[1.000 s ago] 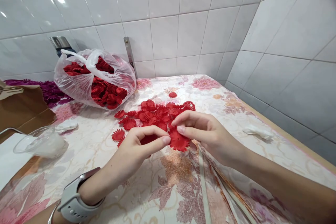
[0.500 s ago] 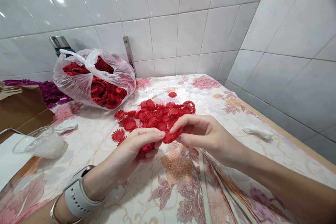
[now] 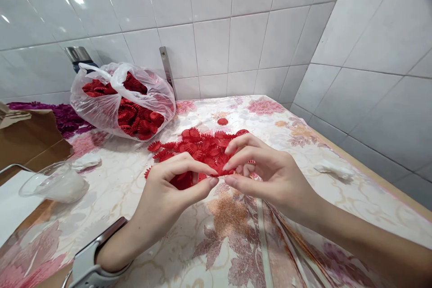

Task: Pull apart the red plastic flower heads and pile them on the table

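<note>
A small red petal-edged fabric piece (image 3: 223, 172) is held edge-on between both hands, just in front of the pile. My left hand (image 3: 168, 184) pinches its left side between thumb and index finger. More red fabric (image 3: 182, 181) shows behind that hand; whether the hand holds it I cannot tell. At the other side, thumb and fingertips of my right hand (image 3: 270, 168) close on the piece, its other fingers curled. Behind the hands lies a heap of red flower-shaped fabric pieces (image 3: 202, 146), partly hidden by them.
A knotted clear bag (image 3: 96, 114) of red pieces stands by the wall, a flask (image 3: 81, 56) behind it. A clear plastic cup (image 3: 64, 184) lies left, near a cardboard box (image 3: 37, 137) and purple material (image 3: 67, 117). White crumpled tissue (image 3: 334, 171) lies right. One red disc (image 3: 222, 121) sits apart.
My left wrist has turned, showing the back of the hand and the thumb below. The red piece has tipped from a visible face to edge-on. Both hands stay at it.
</note>
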`<state>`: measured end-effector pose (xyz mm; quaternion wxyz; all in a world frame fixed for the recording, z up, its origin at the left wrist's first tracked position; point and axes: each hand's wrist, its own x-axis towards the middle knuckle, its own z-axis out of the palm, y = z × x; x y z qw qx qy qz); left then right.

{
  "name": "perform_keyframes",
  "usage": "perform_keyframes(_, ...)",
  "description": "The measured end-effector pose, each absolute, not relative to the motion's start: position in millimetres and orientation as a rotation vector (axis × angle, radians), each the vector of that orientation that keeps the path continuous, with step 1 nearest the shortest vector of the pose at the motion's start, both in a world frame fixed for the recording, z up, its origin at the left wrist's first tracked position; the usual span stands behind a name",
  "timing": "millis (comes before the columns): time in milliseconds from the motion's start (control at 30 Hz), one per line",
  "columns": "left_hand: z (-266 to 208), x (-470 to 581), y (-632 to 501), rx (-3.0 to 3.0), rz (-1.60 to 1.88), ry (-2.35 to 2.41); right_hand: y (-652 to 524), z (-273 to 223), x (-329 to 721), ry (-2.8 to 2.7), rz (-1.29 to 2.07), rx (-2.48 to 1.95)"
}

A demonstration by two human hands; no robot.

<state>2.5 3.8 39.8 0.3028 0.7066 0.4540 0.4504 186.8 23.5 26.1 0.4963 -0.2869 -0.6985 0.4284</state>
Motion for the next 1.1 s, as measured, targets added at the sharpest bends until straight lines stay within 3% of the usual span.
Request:
perform_keyframes(467,37.9,4.1,2.5,2.062,1.359,1.197,20.6,24.4,185.9,-1.548,1.333,-0.688)
perform_keyframes(900,37.4,6.4,1.7,2.291,1.48,1.098,17.6,24.9,185.2,-1.555,1.237,-0.63)
perform_keyframes(1100,35.7,5.0,2.5,2.156,1.378,1.151,18.6,25.8,184.6,-1.547,1.256,-0.654)
